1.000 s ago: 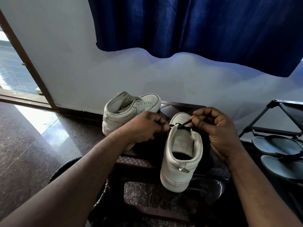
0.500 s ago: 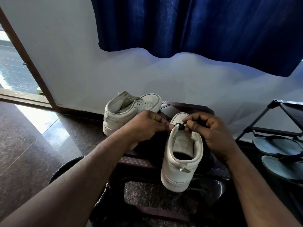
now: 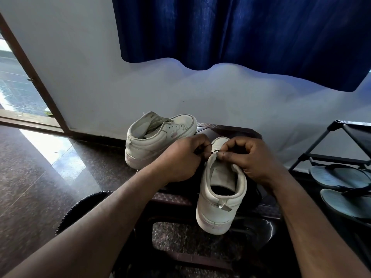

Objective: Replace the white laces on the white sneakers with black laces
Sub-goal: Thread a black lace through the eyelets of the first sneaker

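A white sneaker (image 3: 219, 199) stands heel toward me on a dark low stool (image 3: 218, 129). My left hand (image 3: 183, 158) and my right hand (image 3: 248, 157) meet over its tongue, fingers curled. Between them a short bit of black lace (image 3: 215, 151) shows; both hands pinch it at the upper eyelets. The rest of the lacing is hidden by my hands. A second white sneaker (image 3: 158, 137) sits behind and to the left on the stool, with no lace visible in its eyelets.
A white wall and a blue curtain (image 3: 241, 33) rise behind the stool. At right a black shoe rack (image 3: 331, 145) holds grey sandals (image 3: 339, 177). A door frame (image 3: 34, 77) opens at left over a polished stone floor (image 3: 30, 187).
My right hand has moved left and down, closing the gap to the left hand over the tongue. The visible stretch of black lace has shortened. The sneakers stay put.
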